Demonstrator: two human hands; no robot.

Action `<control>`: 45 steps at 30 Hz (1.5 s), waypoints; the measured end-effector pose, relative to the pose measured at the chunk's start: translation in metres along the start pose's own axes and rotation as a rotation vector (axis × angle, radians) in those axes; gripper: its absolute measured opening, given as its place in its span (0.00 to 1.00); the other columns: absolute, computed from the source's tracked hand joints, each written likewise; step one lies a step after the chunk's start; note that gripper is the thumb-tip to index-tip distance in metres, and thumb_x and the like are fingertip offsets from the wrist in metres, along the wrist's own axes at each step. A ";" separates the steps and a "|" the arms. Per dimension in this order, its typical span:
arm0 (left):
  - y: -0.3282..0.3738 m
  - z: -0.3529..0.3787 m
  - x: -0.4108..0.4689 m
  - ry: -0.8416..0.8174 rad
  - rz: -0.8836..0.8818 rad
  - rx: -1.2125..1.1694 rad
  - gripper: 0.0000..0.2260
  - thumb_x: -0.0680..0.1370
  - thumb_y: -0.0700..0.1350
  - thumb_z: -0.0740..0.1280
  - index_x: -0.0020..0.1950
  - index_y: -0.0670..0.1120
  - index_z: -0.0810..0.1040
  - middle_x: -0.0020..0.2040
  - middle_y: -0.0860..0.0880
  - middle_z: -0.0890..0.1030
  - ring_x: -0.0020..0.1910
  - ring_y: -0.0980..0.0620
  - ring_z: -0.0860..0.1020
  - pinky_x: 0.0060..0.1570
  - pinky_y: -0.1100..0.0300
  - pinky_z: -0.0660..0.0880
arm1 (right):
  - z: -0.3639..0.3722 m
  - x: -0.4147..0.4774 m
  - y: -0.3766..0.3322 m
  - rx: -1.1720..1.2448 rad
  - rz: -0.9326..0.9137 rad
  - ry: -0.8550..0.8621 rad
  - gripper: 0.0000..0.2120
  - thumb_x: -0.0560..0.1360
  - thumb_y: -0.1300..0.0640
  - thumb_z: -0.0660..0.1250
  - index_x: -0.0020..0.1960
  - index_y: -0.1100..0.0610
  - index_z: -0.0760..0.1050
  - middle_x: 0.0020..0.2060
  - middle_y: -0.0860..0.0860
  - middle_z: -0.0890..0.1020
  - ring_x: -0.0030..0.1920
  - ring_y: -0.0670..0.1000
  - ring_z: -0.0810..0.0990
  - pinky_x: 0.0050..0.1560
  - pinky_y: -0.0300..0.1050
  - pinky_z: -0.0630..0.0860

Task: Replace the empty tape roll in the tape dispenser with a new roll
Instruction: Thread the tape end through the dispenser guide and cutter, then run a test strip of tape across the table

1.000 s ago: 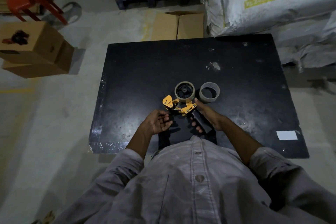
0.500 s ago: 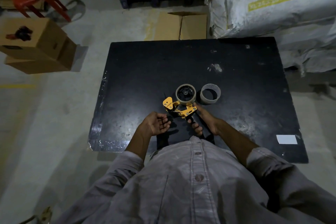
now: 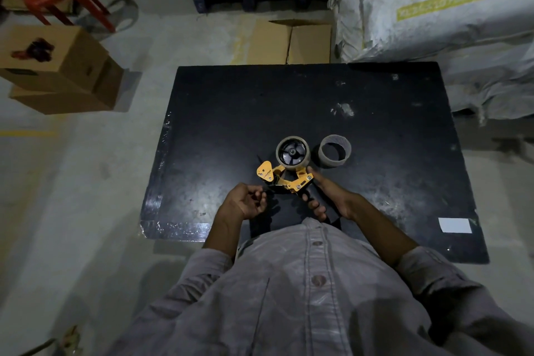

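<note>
The tape dispenser [image 3: 284,179] is gripped by its handle in the right hand [image 3: 328,199], a roll seated on its hub. The left hand [image 3: 245,204], loosely curled and empty, waits beside. Threading is judged next; the empty core [image 3: 335,154] lies beyond the right hand.

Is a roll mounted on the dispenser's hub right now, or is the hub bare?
Mounted: a tape roll rings the hub of the tape dispenser. A thin, see-through-looking core stands apart on the black table.

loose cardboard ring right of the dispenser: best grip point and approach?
Pinch the wall of the cardboard ring, probably from above. It stands on end on the black table, opening upward, so one finger can go inside and the thumb outside. Its right side is clear; the tape dispenser sits close on the left.
</note>
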State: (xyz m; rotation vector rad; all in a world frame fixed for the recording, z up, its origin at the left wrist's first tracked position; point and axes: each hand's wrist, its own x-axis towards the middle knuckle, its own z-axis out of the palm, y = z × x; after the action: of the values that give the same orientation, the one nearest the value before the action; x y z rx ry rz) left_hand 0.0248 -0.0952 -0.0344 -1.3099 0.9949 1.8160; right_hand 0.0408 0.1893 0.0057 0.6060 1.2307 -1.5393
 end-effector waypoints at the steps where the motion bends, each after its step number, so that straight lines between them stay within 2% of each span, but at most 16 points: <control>1: 0.001 0.000 -0.001 -0.004 0.002 -0.007 0.14 0.86 0.36 0.62 0.40 0.41 0.77 0.28 0.48 0.72 0.37 0.51 0.76 0.27 0.63 0.78 | 0.000 0.000 -0.001 -0.006 -0.001 0.002 0.40 0.75 0.17 0.63 0.43 0.56 0.77 0.32 0.51 0.71 0.25 0.49 0.68 0.28 0.40 0.65; 7: 0.008 -0.020 0.000 0.009 0.054 -0.129 0.16 0.86 0.34 0.59 0.39 0.41 0.74 0.29 0.47 0.72 0.35 0.49 0.74 0.25 0.63 0.78 | -0.005 -0.003 -0.006 -0.054 -0.029 0.032 0.40 0.74 0.16 0.63 0.43 0.56 0.77 0.33 0.52 0.70 0.26 0.50 0.67 0.27 0.41 0.65; 10: 0.022 -0.054 -0.003 0.025 0.051 -0.165 0.18 0.86 0.37 0.60 0.36 0.44 0.71 0.29 0.47 0.75 0.28 0.48 0.77 0.25 0.63 0.76 | -0.021 -0.009 -0.005 0.003 -0.075 0.076 0.40 0.76 0.17 0.60 0.43 0.56 0.77 0.33 0.52 0.69 0.26 0.50 0.65 0.27 0.42 0.63; 11: 0.025 -0.058 -0.007 0.014 0.053 -0.114 0.19 0.86 0.39 0.61 0.34 0.45 0.71 0.29 0.46 0.76 0.26 0.48 0.78 0.24 0.63 0.75 | -0.024 -0.012 -0.006 0.006 -0.092 0.083 0.40 0.76 0.17 0.60 0.43 0.56 0.77 0.33 0.52 0.69 0.26 0.50 0.65 0.28 0.42 0.63; 13: 0.031 -0.057 -0.013 -0.002 0.093 -0.024 0.20 0.85 0.41 0.62 0.33 0.46 0.71 0.29 0.47 0.76 0.30 0.49 0.77 0.25 0.64 0.72 | -0.024 -0.016 -0.007 -0.006 -0.103 0.086 0.40 0.76 0.17 0.60 0.43 0.56 0.76 0.32 0.52 0.68 0.26 0.50 0.65 0.29 0.43 0.62; 17: 0.050 -0.051 -0.011 0.022 0.160 0.146 0.15 0.84 0.43 0.65 0.37 0.47 0.75 0.30 0.51 0.72 0.36 0.50 0.76 0.36 0.57 0.70 | -0.024 -0.025 -0.010 0.000 -0.112 0.077 0.40 0.76 0.17 0.60 0.42 0.56 0.76 0.31 0.52 0.67 0.25 0.50 0.64 0.29 0.43 0.62; 20: 0.068 -0.048 -0.011 0.041 0.204 0.289 0.14 0.83 0.42 0.67 0.37 0.46 0.77 0.29 0.51 0.72 0.37 0.50 0.78 0.39 0.57 0.71 | -0.027 -0.029 -0.008 0.006 -0.111 0.084 0.40 0.75 0.17 0.60 0.43 0.57 0.75 0.32 0.52 0.66 0.26 0.51 0.63 0.29 0.44 0.61; 24: 0.088 -0.035 -0.016 0.063 0.258 0.454 0.12 0.82 0.41 0.70 0.38 0.46 0.77 0.32 0.49 0.75 0.37 0.50 0.79 0.40 0.56 0.75 | -0.027 -0.032 -0.008 0.000 -0.129 0.090 0.42 0.72 0.15 0.62 0.43 0.57 0.76 0.32 0.53 0.67 0.27 0.52 0.64 0.31 0.45 0.61; 29: 0.113 -0.022 -0.025 0.106 0.486 0.781 0.04 0.82 0.43 0.73 0.50 0.44 0.85 0.42 0.44 0.82 0.44 0.49 0.82 0.48 0.50 0.83 | -0.018 -0.044 -0.006 -0.063 -0.234 0.094 0.42 0.73 0.17 0.65 0.49 0.59 0.78 0.33 0.55 0.72 0.30 0.54 0.68 0.33 0.48 0.69; 31: 0.120 -0.014 -0.028 0.103 0.594 0.893 0.05 0.84 0.44 0.71 0.55 0.43 0.85 0.45 0.43 0.83 0.46 0.48 0.82 0.45 0.50 0.83 | -0.012 -0.048 -0.001 -0.087 -0.280 0.112 0.41 0.75 0.20 0.66 0.52 0.61 0.79 0.34 0.56 0.75 0.31 0.55 0.71 0.34 0.48 0.72; 34: 0.128 0.000 -0.029 0.160 0.743 1.009 0.09 0.86 0.46 0.72 0.49 0.43 0.83 0.42 0.43 0.83 0.42 0.48 0.82 0.37 0.52 0.81 | 0.003 -0.052 0.010 -0.118 -0.328 0.123 0.35 0.78 0.27 0.69 0.53 0.62 0.80 0.36 0.58 0.77 0.32 0.55 0.74 0.35 0.48 0.74; 36: 0.133 0.007 -0.026 0.191 0.788 1.096 0.11 0.86 0.47 0.73 0.48 0.42 0.83 0.41 0.43 0.83 0.41 0.47 0.82 0.36 0.53 0.81 | 0.014 -0.050 0.019 -0.122 -0.364 0.140 0.32 0.80 0.30 0.70 0.52 0.62 0.81 0.36 0.59 0.78 0.32 0.55 0.75 0.34 0.48 0.75; 39: 0.140 0.012 -0.018 0.202 0.831 1.274 0.14 0.86 0.50 0.73 0.51 0.38 0.85 0.42 0.40 0.85 0.40 0.46 0.83 0.37 0.51 0.81 | 0.031 -0.043 0.036 -0.172 -0.434 0.220 0.30 0.82 0.31 0.68 0.49 0.60 0.80 0.36 0.58 0.79 0.31 0.52 0.77 0.33 0.46 0.75; 43: 0.148 0.015 0.002 0.222 0.952 1.489 0.15 0.85 0.53 0.74 0.41 0.47 0.83 0.39 0.43 0.85 0.39 0.44 0.83 0.42 0.49 0.79 | 0.046 -0.028 0.058 -0.207 -0.460 0.347 0.27 0.81 0.30 0.69 0.46 0.55 0.79 0.35 0.54 0.79 0.32 0.51 0.75 0.33 0.45 0.71; 45: 0.151 0.016 0.014 0.260 0.978 1.547 0.16 0.83 0.56 0.75 0.40 0.48 0.82 0.38 0.45 0.84 0.40 0.44 0.84 0.43 0.51 0.79 | 0.056 -0.020 0.067 -0.171 -0.460 0.408 0.25 0.79 0.29 0.72 0.45 0.51 0.79 0.35 0.53 0.78 0.33 0.53 0.74 0.32 0.45 0.70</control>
State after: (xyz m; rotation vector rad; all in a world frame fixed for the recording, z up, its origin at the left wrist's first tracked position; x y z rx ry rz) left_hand -0.1159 -0.1521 -0.0157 0.0175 2.6418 0.7024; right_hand 0.1203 0.1493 0.0155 0.5648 1.8944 -1.7067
